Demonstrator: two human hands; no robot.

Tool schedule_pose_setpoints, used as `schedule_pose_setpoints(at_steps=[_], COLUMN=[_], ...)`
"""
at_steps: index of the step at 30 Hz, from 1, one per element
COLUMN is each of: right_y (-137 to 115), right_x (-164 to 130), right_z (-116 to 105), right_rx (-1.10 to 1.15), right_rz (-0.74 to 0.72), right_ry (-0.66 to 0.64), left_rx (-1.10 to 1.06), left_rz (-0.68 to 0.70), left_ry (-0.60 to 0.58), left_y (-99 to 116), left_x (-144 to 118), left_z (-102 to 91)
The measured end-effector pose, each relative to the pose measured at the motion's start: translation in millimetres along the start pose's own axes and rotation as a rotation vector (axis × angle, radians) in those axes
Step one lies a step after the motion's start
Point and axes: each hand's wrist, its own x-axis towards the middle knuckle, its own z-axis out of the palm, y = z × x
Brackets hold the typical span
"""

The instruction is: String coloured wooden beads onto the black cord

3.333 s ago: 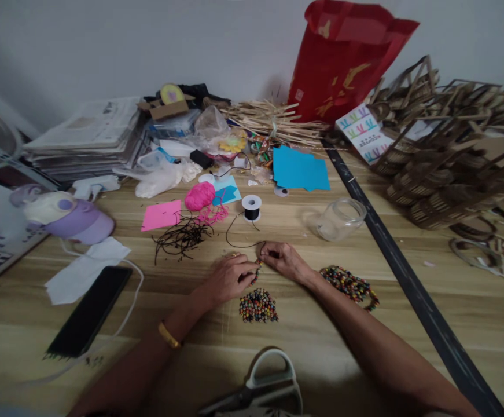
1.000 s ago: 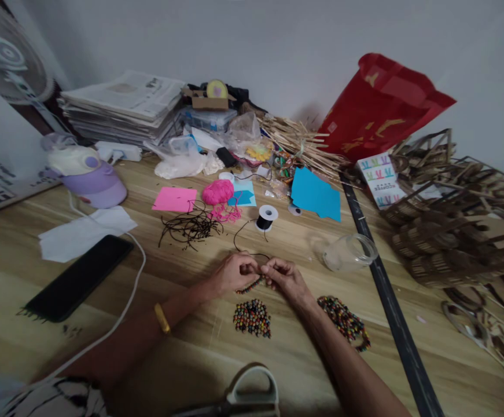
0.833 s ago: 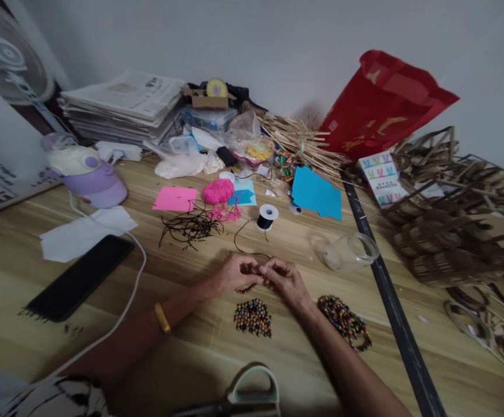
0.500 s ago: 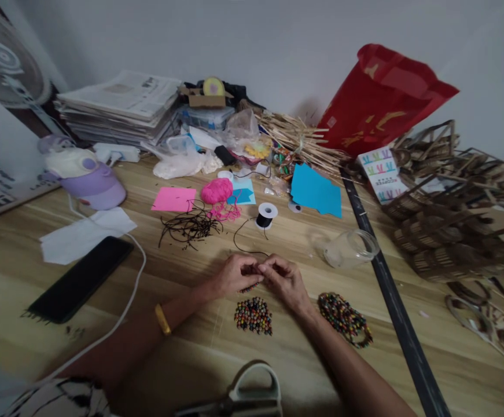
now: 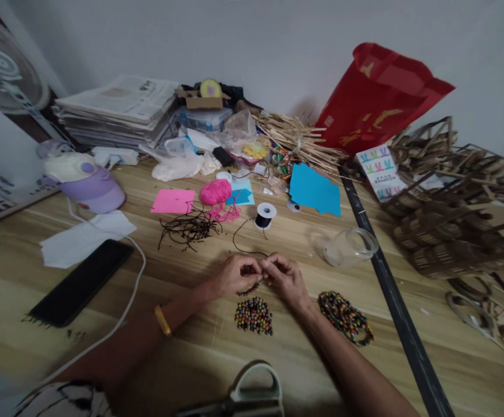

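Holding a short strand of beads [image 5: 249, 289] between both hands, I keep the work low over the wooden table [image 5: 451, 359], just behind the loose bead pile [image 5: 254, 315]. My left hand [image 5: 234, 274] is pinched shut on one end of the strand; my right hand [image 5: 283, 276] is pinched shut on the other end, where the black cord [image 5: 239, 246] enters. The fingertips of both hands nearly touch.

Progress, as I judge it: only a short run of beads sits on the cord, so the strand is at an early stage. A heap of finished beaded strands [image 5: 346, 317] lies just right of my right forearm, so some pieces appear complete. The loose pile remains well stocked, and the cord runs uncut back to the spool [image 5: 264, 215].

Appearance of the strand: small round beads in mixed colours, set close together and curving slightly downward between the hands. Part of it is hidden under my fingers. Scissors [image 5: 252, 397] lie at the near table edge, untouched.
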Motion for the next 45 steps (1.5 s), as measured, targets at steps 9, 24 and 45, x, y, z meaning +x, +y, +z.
schedule_pose_setpoints(at_steps=[9, 24, 45], right_y=[-1.1, 1.5, 3.7], right_x=[2.7, 0.9, 3.1], right_z=[0.3, -1.4, -2.2], right_rx=[0.044, 0.022, -0.028], right_rz=[0.025, -0.007, 0.060], right_ry=[0.007, -0.064, -0.219], left_rx=[0.100, -0.024, -0.073], left_rz=[0.025, -0.019, 0.023], left_ry=[0.024, 0.069, 0.178], left_y=[-2.9, -5.5, -1.8], left_x=[-0.2, 1.4, 1.7], left_z=[0.8, 0.0, -5.8])
